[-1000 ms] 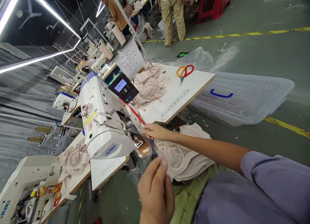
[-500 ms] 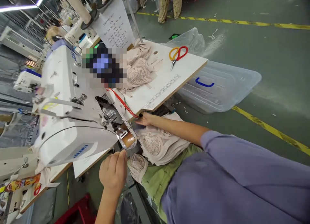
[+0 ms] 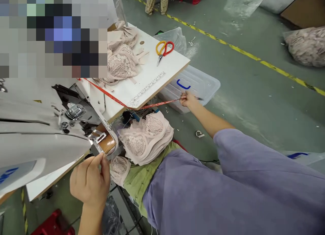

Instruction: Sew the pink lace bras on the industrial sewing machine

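Observation:
My left hand [image 3: 90, 179] is closed in a pinch on a thin, faint thread, beside the presser foot [image 3: 101, 136] of the white sewing machine [image 3: 38, 140]. Out to the right, my right hand [image 3: 187, 99] grips a thin dark tool [image 3: 199, 98], its shape hard to make out. A red band [image 3: 162, 103] stretches from that hand past the table edge toward the machine. Pale lace cups [image 3: 144, 136] lie stacked on the green cloth at my lap, with a smaller lace cup [image 3: 120, 167] near my left hand.
Scissors [image 3: 159, 57] with yellow and red handles lie on the white table [image 3: 175, 60], near a printed ruler and more lace pieces [image 3: 122, 62]. A clear lidded box [image 3: 203, 81] stands on the floor beyond. Red stools [image 3: 54, 225] and another person's legs [image 3: 157, 1] also show.
My right hand has moved away from the table corner to the right, drawing the red band out. My left hand remains beside the presser foot. The view has shifted right and closer.

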Motion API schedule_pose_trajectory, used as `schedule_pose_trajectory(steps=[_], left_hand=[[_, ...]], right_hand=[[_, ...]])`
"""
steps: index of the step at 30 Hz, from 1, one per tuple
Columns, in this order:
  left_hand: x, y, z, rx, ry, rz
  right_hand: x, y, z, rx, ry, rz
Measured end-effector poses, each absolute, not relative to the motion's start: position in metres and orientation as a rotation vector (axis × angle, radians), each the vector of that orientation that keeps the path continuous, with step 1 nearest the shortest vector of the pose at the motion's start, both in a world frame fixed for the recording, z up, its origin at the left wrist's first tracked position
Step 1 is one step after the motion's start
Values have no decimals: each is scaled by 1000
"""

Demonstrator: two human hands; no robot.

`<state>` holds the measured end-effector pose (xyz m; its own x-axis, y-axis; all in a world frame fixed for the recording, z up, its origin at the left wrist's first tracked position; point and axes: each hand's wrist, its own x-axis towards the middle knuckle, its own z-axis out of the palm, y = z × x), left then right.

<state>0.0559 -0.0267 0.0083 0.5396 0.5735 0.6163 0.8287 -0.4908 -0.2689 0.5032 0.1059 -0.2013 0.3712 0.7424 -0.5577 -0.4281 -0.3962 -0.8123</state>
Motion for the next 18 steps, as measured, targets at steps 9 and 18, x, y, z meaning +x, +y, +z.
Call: schedule_pose_trajectory(steps=[9,18], left_hand=[[65,-29,5,-2208,-1271,-624],[84,-35,23,-2158,-1561,-699]], right_hand=[[448,36,-169,-1628,-556,949],[264,-18,-33,-479,-757,2445]])
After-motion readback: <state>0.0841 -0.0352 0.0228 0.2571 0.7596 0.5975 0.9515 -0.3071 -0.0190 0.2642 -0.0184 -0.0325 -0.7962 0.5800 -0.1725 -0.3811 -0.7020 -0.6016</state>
